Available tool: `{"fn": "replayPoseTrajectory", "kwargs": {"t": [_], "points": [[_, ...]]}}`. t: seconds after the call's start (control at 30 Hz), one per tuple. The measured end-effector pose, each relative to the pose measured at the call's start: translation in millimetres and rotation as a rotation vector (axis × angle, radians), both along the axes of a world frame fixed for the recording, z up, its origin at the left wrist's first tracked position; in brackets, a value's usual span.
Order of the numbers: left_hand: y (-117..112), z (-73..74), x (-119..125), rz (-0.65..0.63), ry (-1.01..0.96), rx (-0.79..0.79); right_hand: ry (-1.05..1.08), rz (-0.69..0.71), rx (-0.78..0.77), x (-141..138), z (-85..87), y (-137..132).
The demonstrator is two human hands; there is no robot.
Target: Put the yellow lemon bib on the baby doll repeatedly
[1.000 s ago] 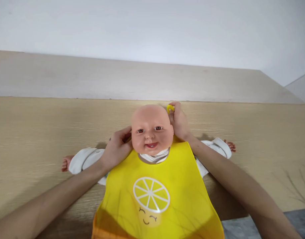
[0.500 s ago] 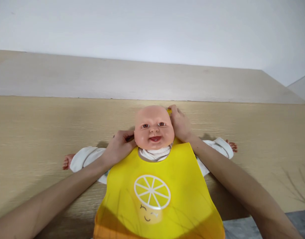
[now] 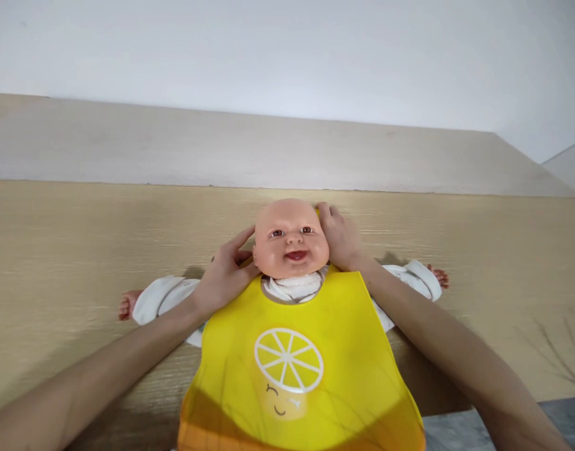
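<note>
A baby doll lies on its back, face up, its arms stretched out to both sides. Over its white clothing lies a yellow bib with a lemon slice and a winking smile printed on it. My left hand is at the side of the doll's head and neck. Its index finger points up along the head, while the other fingertips curl behind and are hidden. On the other side, my right hand is closed beside the head, with a sliver of the bib's yellow strap at its fingertips.
The doll rests on a light wooden tabletop. Behind it a pale raised board runs along the white wall. Grey floor shows past the near right edge.
My left index finger has straightened up along the doll's head. The head has turned slightly to the right and tipped back. Less of the yellow strap shows at my right hand, which dropped slightly.
</note>
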State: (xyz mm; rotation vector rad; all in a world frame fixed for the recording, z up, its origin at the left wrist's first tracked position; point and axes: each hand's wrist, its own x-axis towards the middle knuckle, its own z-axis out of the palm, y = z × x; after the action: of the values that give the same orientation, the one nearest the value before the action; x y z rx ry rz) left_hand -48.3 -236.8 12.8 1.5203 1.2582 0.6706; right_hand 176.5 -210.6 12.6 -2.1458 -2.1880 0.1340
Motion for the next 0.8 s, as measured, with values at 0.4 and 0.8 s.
{"fn": "replayPoseTrajectory", "kwargs": {"t": [0.4, 0.8], "points": [[4, -3.1, -4, 0.01, -0.105, -0.104, -0.061, -0.024, -0.049, 9, 17.4, 1], [-11, 65.8, -18, 0.277, -0.162, 0.043, 0.157, 0.09, 0.08, 30, 113.4, -45]]}}
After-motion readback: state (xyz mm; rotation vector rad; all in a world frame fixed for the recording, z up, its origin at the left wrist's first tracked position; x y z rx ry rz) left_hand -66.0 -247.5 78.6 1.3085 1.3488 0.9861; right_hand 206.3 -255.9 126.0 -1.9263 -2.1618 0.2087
